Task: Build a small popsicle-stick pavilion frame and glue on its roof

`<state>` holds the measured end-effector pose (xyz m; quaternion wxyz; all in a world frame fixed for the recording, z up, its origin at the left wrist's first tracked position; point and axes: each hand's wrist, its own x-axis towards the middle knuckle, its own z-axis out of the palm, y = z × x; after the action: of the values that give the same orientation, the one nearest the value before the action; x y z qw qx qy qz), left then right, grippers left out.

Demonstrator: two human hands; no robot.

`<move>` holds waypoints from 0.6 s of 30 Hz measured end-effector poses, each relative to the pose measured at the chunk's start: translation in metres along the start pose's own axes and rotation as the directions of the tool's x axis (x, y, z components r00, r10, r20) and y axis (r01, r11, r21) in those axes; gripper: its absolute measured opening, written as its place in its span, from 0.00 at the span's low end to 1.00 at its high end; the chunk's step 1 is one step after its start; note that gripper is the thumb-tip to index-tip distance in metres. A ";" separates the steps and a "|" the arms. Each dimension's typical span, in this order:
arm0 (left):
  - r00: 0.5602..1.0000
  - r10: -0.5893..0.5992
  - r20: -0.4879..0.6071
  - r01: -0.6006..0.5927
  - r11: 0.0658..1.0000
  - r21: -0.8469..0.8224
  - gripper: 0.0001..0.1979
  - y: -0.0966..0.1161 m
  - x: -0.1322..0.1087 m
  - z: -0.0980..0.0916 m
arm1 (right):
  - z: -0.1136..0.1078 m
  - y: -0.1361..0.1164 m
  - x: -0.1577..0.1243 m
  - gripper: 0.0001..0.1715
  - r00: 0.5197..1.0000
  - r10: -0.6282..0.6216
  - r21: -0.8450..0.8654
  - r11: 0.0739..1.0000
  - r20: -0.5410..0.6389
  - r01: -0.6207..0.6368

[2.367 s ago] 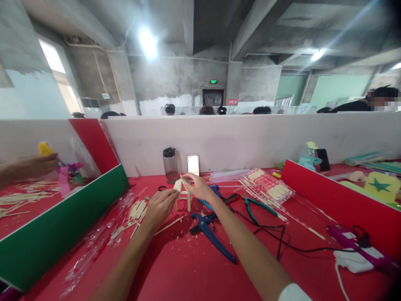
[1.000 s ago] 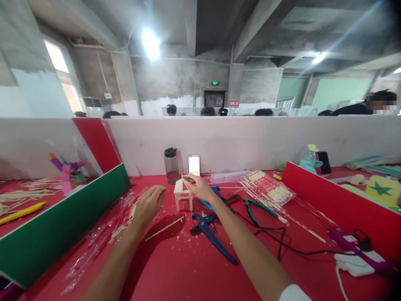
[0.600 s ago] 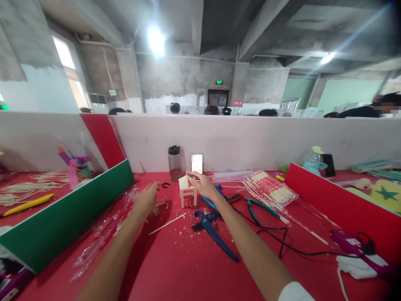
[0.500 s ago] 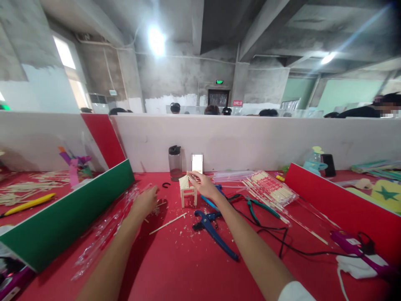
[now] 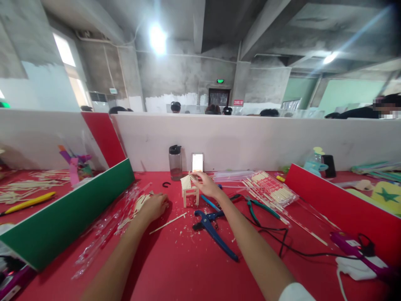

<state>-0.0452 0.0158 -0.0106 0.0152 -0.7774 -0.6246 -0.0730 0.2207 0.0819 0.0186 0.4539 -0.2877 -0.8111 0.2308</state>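
Observation:
A small wooden stick model [image 5: 186,182] with a slanted slatted top stands upright on thin legs in the middle of the table. My right hand [image 5: 205,183] reaches over from the right, and its fingers are closed at the model's upper right side. To the left, my left hand [image 5: 158,205] is low over the table with its fingers curled together. Whatever those fingers hold, if anything, is hidden. Beside its wrist lies a pile of short sticks [image 5: 140,202] on clear plastic wrapping. One loose stick [image 5: 168,223] rests in front of the model.
Blue cutters [image 5: 216,236] and green-handled pliers [image 5: 265,205] lie to the right, with a black cable [image 5: 300,251] nearby. Behind are a dark bottle [image 5: 175,164] and a bag of sticks [image 5: 272,188]. A green board [image 5: 72,213] and a red board [image 5: 341,196] flank the workspace.
My left hand has moved right, off the stick pile and towards the model, so the pile shows now. The model, with my right hand at it, has shifted slightly right.

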 end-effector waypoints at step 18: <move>0.972 0.152 -0.180 -0.235 0.679 -0.695 0.13 0.066 0.009 0.034 | -0.026 -0.013 0.000 0.15 0.996 0.085 0.088 0.992 0.021 -0.087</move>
<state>0.0239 0.0137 -0.0383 -0.2452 -0.7791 -0.4600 -0.3483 0.2398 0.0751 0.0394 0.4490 -0.2999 -0.7908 0.2884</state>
